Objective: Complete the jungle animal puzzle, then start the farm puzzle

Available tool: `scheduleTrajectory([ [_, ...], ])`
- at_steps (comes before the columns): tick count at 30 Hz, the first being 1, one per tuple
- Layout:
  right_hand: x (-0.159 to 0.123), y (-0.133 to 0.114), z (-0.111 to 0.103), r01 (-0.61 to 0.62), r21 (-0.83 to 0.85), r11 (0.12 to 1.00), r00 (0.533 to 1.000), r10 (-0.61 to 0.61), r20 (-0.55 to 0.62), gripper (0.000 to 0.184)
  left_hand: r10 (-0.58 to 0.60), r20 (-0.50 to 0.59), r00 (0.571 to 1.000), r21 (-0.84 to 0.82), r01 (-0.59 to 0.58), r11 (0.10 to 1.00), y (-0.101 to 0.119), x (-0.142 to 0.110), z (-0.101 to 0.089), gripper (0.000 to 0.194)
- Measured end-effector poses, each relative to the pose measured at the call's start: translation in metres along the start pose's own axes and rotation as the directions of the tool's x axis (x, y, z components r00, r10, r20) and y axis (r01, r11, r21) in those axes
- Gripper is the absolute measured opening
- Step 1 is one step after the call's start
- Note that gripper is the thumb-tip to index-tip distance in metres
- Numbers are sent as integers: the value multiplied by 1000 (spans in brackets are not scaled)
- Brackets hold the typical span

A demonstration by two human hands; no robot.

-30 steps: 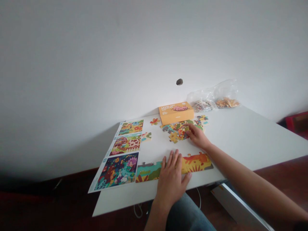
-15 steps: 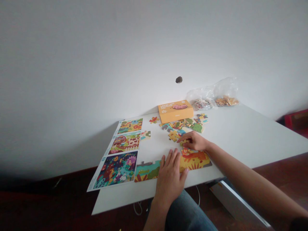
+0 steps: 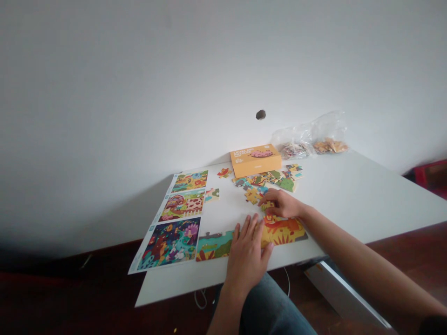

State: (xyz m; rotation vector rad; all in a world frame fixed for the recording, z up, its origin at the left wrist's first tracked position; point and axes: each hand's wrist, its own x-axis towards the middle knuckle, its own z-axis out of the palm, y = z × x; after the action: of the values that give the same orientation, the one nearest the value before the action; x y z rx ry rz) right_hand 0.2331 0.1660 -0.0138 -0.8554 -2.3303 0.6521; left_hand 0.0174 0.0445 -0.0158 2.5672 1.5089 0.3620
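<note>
- On the top of the orange box (image 3: 256, 168), two lines of white capitals are printed: "LEVEL UP", its ending blurred, and beneath it "PUZZLES".
- Under these words, a shorter line of white lettering is set, too small to be read.
- Below that, a pale mark (image 3: 239, 161) is shown, its details blurred.
- Near the far right corner of the same face, a small round mark (image 3: 266, 147) is printed, its content illegible.
- On the front side of the box, a tiny white mark (image 3: 258, 166) is centred, likewise unreadable.
- Along the left margin of the printed sheet (image 3: 155, 218), small blue labels (image 3: 151, 228) are placed, too small to be deciphered.
</note>
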Motion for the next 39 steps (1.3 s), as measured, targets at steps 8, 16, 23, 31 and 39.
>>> scheduleTrajectory([
  [8,-1,3,2,24,-3,1000,1000,-24,9,29,-6,-3,1000,-10,6,1000,1,0,-2,55],
  [16,-1,4,3,38,-19,999,999,-38,17,30,-10,-6,1000,-25,10,1000,2,1,-2,56],
  [23,-2,5,2,84,-106,991,996,-81,33,29,-5,-1,1000,-24,5,1000,3,-1,-4,55],
  [31,-4,-6,-2,31,-208,978,999,-29,13,56,0,-6,1000,-29,0,1000,4,-1,-3,53],
  [39,-8,-2,-7,-43,-268,962,998,54,34,82,1,5,1000,-12,-1,1000,4,0,-5,53],
])
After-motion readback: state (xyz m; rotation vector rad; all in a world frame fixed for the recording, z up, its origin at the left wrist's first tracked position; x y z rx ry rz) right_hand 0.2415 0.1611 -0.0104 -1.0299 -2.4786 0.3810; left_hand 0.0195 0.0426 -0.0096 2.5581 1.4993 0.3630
